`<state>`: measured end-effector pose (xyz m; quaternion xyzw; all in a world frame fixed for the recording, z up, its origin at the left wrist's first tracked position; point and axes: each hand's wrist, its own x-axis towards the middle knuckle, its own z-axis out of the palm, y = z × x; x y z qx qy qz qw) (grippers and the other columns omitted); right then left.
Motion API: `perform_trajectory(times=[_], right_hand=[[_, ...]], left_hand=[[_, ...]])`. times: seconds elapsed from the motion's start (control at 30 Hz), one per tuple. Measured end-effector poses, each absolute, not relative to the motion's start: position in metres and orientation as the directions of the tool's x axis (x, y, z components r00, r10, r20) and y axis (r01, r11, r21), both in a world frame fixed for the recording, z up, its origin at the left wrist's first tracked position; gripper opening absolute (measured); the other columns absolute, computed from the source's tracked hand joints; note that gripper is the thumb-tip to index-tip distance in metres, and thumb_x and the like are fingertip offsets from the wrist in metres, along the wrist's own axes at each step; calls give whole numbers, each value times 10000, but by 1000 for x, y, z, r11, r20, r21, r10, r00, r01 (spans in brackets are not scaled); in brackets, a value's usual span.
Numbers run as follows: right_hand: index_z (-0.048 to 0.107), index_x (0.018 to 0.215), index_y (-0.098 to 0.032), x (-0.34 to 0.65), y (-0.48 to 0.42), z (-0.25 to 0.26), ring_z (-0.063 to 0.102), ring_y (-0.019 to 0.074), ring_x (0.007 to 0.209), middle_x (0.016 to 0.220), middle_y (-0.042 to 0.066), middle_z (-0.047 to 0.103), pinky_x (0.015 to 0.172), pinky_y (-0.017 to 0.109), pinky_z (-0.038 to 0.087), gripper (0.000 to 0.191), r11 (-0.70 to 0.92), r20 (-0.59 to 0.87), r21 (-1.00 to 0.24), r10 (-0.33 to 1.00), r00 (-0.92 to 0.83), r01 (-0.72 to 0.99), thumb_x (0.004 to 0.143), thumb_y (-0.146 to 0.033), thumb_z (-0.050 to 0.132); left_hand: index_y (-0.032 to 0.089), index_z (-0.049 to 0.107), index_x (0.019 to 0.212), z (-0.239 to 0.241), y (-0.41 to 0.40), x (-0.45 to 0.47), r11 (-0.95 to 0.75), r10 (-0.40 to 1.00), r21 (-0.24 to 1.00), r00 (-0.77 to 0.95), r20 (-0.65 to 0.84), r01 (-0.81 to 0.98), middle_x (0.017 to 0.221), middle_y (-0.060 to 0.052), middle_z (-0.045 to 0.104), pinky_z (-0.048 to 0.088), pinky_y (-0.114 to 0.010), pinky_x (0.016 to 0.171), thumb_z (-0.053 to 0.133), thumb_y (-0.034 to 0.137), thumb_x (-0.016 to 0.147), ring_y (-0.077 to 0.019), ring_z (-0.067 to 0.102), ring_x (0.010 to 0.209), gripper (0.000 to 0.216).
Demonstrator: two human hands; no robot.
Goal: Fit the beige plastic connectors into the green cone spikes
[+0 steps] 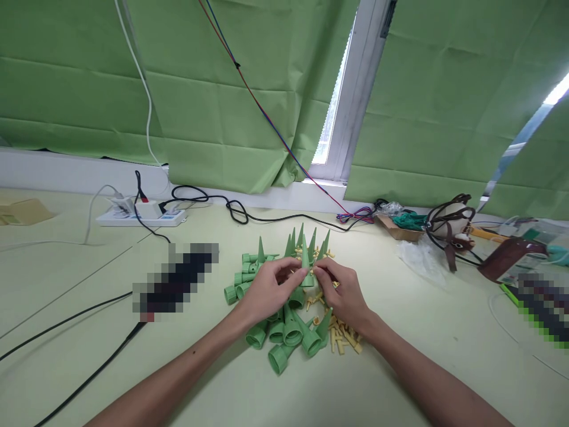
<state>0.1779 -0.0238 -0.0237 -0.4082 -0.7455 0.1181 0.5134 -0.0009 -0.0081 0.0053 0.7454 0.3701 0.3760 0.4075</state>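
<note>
My left hand (265,290) is closed around a green plastic cone (306,268), holding it upright with the tip up. My right hand (340,292) pinches at the cone's right side, fingers pressed together on a small yellow piece I can barely see. Both hands hover over a heap of green cones (284,332) lying on the pale table (89,332). Several more cones (302,240) stand upright just behind my hands. Small yellow plastic pieces (344,341) lie scattered under and beside my right wrist.
A white power strip (140,213) with plugs and black cables (231,207) sits at the back left. A pixelated dark object (178,279) lies left of the heap. Clutter with a brown strap and bags (448,231) fills the back right. Green curtains (222,89) hang behind.
</note>
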Motion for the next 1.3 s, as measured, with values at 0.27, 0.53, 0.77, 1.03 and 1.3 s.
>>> perform_trajectory(times=[0.27, 0.53, 0.77, 1.03, 1.3], right_hand=[[552, 813, -190, 178, -23, -26, 426, 111, 555, 644, -24, 500, 559, 233, 347, 182, 639, 661, -588, 733, -162, 496, 966, -219, 458], [547, 842, -193, 178, -23, -26, 441, 111, 564, 666, -25, 515, 571, 236, 356, 166, 624, 643, -603, 749, -160, 496, 970, -239, 453], [518, 839, -199, 177, -24, -27, 417, 108, 547, 648, -37, 484, 564, 242, 344, 169, 592, 607, -619, 777, -163, 516, 977, -254, 436], [503, 778, -197, 176, -24, -26, 389, 102, 517, 606, -46, 445, 532, 242, 322, 237, 566, 574, -652, 803, -160, 504, 985, -287, 430], [553, 832, -190, 176, -25, -22, 413, 107, 528, 621, -36, 493, 534, 245, 345, 227, 544, 558, -683, 819, -132, 487, 981, -326, 451]], left_hand=[[202, 640, 1004, 6, -9, -2, -476, 850, 812, 413, 327, 337, 876, -30, 628, 445, -271, 631, 551, 401, 894, -152, 543, 714, 244], [208, 577, 957, 2, -8, -2, -586, 791, 741, 429, 436, 328, 904, -14, 578, 436, -253, 633, 559, 305, 905, -133, 532, 721, 112], [197, 550, 933, 1, -10, -2, -686, 713, 642, 488, 503, 341, 876, -11, 518, 391, -242, 619, 517, 215, 919, -122, 464, 688, 40], [201, 565, 1032, -4, -11, 0, -731, 671, 579, 535, 513, 361, 828, -5, 549, 360, -228, 585, 465, 171, 933, -120, 444, 649, 144], [214, 565, 1094, -5, -11, 0, -737, 668, 571, 519, 533, 362, 880, -5, 576, 388, -232, 616, 450, 151, 939, -111, 459, 655, 203]])
